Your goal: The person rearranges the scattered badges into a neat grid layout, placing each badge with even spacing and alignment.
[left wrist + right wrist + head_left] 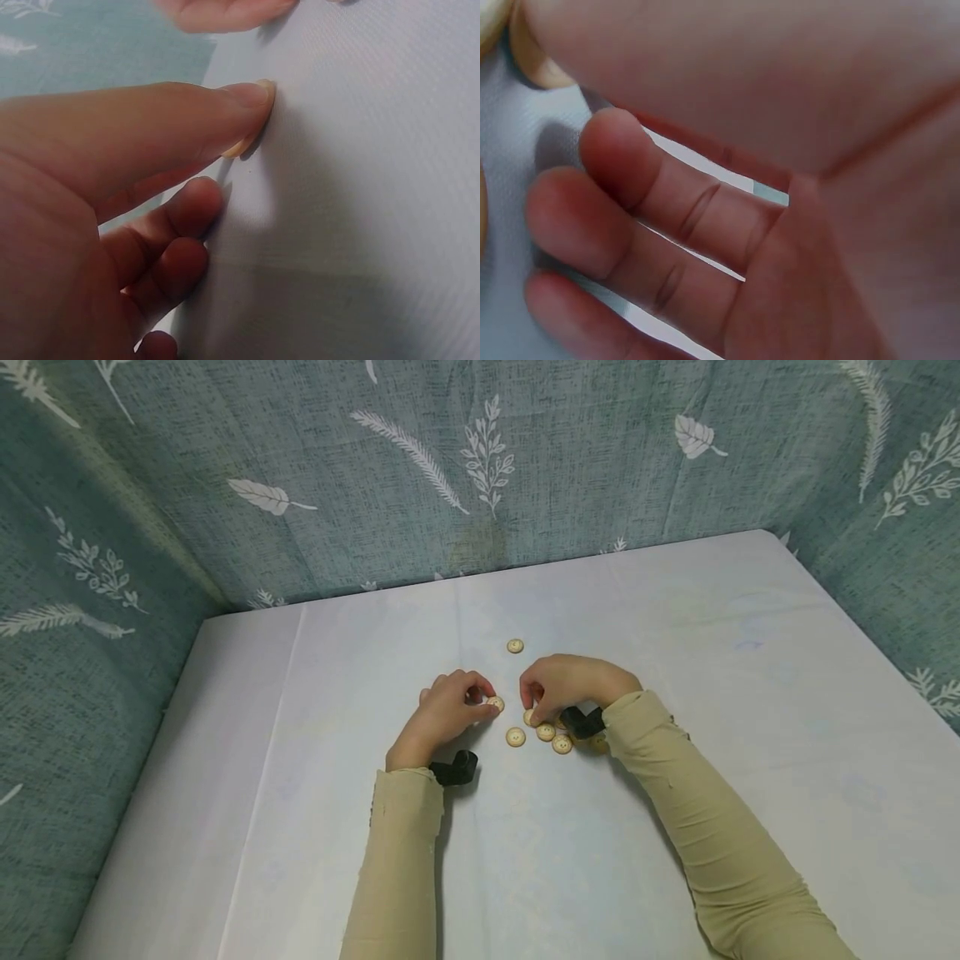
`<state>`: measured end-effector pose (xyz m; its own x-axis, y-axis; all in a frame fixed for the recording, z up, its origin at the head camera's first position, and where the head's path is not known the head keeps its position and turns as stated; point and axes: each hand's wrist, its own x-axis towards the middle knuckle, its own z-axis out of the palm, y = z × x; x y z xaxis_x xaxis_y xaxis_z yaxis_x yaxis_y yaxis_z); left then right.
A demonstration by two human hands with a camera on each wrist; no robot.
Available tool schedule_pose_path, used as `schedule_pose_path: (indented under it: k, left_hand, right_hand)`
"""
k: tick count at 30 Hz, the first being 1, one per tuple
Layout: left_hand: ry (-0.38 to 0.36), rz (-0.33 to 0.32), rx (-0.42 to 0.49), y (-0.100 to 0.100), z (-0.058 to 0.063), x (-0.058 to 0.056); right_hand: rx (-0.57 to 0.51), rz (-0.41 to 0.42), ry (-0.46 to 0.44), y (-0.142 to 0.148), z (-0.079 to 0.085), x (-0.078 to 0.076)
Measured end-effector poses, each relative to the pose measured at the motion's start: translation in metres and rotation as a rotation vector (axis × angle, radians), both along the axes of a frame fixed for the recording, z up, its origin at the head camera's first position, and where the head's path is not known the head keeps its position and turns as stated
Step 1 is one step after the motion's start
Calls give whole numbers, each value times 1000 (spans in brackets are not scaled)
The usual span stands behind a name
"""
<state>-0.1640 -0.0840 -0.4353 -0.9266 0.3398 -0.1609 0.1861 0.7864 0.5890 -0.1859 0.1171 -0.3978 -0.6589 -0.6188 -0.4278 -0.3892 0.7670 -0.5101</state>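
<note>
Left hand point(450, 710): thumb and forefinger drawn together, pinching a tilted button point(497, 702); its remaining fingers are loosely bent. Right hand point(562, 682): thumb and forefinger likewise closed on a second button point(529, 718), remaining fingers loosely bent.

Governing relation: the two held buttons are near each other but apart, the left one slightly farther off than the right. A loose button point(515, 737) lies flat on the tabletop point(337, 693), to the near side of both and between them left to right; the right hand's thumb is marginally nearer to it. Being round, the buttons present no long axis.

Other items: a far button point(515, 646) lies by itself beyond the hands. A cluster of buttons point(562, 744) lies near and right, partly hidden by the right wrist and its black strap point(583, 722); their number cannot be told.
</note>
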Motion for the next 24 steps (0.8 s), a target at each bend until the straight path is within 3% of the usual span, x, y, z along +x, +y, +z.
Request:
schedule_pose_path:
  k: [15,24]
  left_hand:
    - [-5,11,16,1,-1,1]
    - [-9,13,17,1,0,0]
  right_hand:
    - [6,-37,1,-1,0,2]
    - [-44,-49,25,1,-1,-1]
